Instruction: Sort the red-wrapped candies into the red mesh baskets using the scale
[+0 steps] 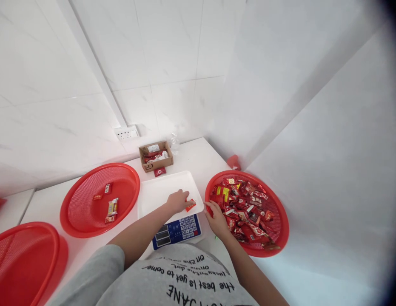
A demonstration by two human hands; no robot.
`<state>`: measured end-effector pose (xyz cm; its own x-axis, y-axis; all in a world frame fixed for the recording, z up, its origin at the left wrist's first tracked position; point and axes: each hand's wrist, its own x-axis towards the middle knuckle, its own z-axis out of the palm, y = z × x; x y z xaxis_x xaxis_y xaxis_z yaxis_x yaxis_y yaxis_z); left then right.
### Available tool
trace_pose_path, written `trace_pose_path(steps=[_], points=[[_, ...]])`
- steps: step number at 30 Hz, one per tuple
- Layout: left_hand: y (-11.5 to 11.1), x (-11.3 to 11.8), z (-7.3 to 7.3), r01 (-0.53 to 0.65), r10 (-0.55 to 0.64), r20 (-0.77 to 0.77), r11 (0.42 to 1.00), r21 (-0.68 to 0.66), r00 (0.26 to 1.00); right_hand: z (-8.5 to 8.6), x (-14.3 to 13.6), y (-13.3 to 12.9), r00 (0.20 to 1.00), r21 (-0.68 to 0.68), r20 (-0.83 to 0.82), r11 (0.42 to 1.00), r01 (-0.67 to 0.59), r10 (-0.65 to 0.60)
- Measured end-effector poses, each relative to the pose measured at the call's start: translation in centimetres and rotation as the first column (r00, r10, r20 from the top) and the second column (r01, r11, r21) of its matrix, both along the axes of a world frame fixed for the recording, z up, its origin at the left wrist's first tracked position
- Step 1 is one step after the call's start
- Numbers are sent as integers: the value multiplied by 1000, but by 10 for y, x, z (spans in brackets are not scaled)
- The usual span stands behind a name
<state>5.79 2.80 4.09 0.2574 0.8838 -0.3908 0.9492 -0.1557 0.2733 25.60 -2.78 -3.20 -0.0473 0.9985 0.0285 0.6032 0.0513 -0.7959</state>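
Observation:
A small red packet (pixel 191 205) lies at the right side of the white tray of a digital scale (pixel 166 187). Over that tray is my left hand (pixel 178 201), thumb and forefinger apart, with the thumb right at the packet. My right hand (pixel 217 219) is at the left rim of a red mesh basket (pixel 284 225), fingers spread and fingertips at the edge. Inside this basket is a heap of red snack packets (pixel 245 208), some with yellow labels. The scale's blue keypad (pixel 186 227) faces my body.
Left of the scale, a red basket (pixel 68 212) holds a few small packets (pixel 112 207). Another red basket (pixel 54 267) stands nearer, lower left. Behind the scale are a cardboard box (pixel 156 165) of packets, a red packet (pixel 160 171) and a clear plastic item (pixel 175 143). Walls stand behind and right.

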Motion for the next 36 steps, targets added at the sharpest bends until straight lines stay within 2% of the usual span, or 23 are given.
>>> trace_pose_path(steps=[3,9,17,19,21,24,27,29,32,36], points=[[-7,6,-2,49,-49,-9,999,-15,999,0,0,0,1000,-1,5,1000,-3,3],[-14,8,-4,36,-36,-10,999,-14,999,3,0,0,1000,-41,24,999,-12,13],[-30,-13,-2,-54,52,35,998,36,998,9,-2,-1,999,-70,33,997,-12,14],[-34,-28,2,-122,119,56,991,61,991,10,-2,-1,999,-80,41,997,-9,13],[-34,-50,8,-251,239,126,964,89,963,11,-2,-1,999,-87,46,996,-11,15],[-32,-95,21,-492,451,233,855,162,862,10,-1,0,999,-80,44,997,-9,13],[-34,-145,33,-588,568,165,741,323,806,9,-1,0,999,-65,39,998,-9,12],[-39,-172,36,-632,642,90,704,323,761,8,-1,-1,999,-61,37,998,-9,12],[-50,-197,31,-681,700,26,684,261,714,9,-2,-1,999,-58,37,998,-8,10],[-62,-207,7,-714,728,-24,677,178,685,11,-3,-1,999,-49,41,999,-9,11]])
